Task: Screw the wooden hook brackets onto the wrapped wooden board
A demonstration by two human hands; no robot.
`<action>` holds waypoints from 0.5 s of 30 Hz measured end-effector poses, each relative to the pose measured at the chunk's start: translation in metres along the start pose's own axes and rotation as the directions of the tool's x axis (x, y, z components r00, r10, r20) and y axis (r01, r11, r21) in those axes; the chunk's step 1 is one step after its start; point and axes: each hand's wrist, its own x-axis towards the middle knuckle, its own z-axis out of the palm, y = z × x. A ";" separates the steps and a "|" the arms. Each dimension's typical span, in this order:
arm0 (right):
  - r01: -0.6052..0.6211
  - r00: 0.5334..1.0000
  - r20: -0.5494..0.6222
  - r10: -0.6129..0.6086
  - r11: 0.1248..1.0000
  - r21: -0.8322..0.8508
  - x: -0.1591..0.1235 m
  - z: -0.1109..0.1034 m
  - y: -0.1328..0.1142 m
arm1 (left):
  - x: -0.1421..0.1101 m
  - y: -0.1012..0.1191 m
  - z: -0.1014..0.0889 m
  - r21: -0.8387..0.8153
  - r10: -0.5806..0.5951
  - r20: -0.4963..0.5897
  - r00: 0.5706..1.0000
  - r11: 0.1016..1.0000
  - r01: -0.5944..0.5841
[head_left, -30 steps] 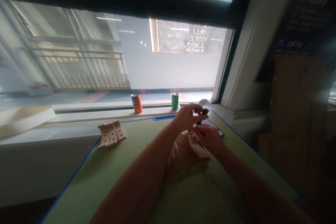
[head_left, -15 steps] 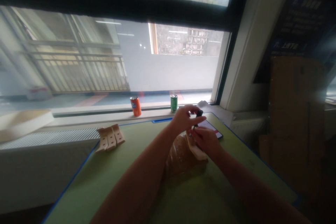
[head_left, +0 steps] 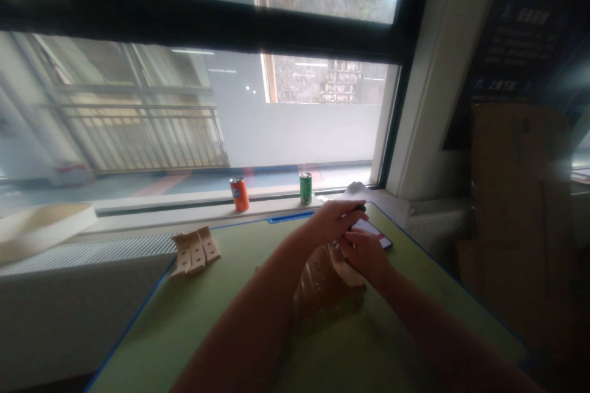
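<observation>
Both my hands meet at the far right of a green table (head_left: 198, 319). My left hand (head_left: 332, 222) is closed round a small black object (head_left: 360, 209) whose end pokes out past the fingers. Just below it, my right hand (head_left: 364, 253) is closed too, its fingers against the same object; what it grips is hidden. A phone (head_left: 375, 233) with a lit screen lies under the hands. A clear bag of pale wooden pieces (head_left: 322, 279) rests between my forearms.
A stack of pale wooden pieces (head_left: 196, 250) lies near the table's far left edge. An orange can (head_left: 239, 194) and a green can (head_left: 305, 188) stand on the window sill. Cardboard boxes (head_left: 516, 196) are piled to the right.
My left hand has dropped lower and folded over the black object, which stood up more a second ago. The right hand stayed beneath it. The view tilted slightly.
</observation>
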 end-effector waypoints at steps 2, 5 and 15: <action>0.001 1.000 -0.002 -0.001 1.000 -0.007 0.000 0.001 0.001 | -0.001 -0.002 0.003 0.031 -0.034 -0.060 0.998 0.999 0.036; -0.004 1.000 0.005 0.004 1.000 -0.010 -0.001 0.001 0.002 | -0.002 -0.004 0.006 0.160 -0.047 -0.216 0.975 0.984 0.083; 0.010 1.000 0.005 -0.010 1.000 -0.001 0.002 0.003 0.002 | 0.004 0.002 0.003 0.438 0.168 -0.323 0.931 0.899 -0.010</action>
